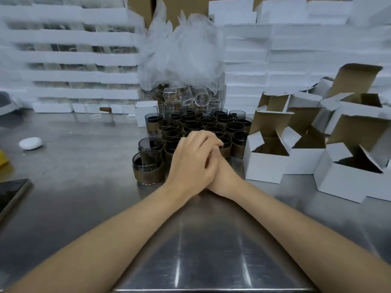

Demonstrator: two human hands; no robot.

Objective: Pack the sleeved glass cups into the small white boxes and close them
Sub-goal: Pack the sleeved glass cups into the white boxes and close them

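Clasping, that's the picture: your left hand lies on top, its fingers curled over your right hand, and the right's fingers fold back in against it. The two are pressed together and hold nothing else. Both forearms run up from 7 and 5 o'clock and meet over the brushed steel table.

Just past your knuckles at 12 o'clock stands the cluster of smoky glass cups in brown sleeves, packed rim to rim and all upright. Your fingertips overlap the nearest rims, though whether they touch is impossible to tell. At 9 o'clock from your hands, the nearest sleeved cup has another glass nested inside it.

Over at 3 o'clock sit the small white cardboard boxes, flaps up, brown inside, bunched against each other; no cup shows in the ones you can see into. One closed small white box stands at 11 o'clock, touching the cluster's far left corner.

Behind the cups at 12 lie clear bare glasses, tipped on their sides under a heap of white wrapping. White foam trays are stacked at 10 o'clock and flat white cartons at 2. A white rounded pebble-shaped object lies well apart at 9 o'clock.
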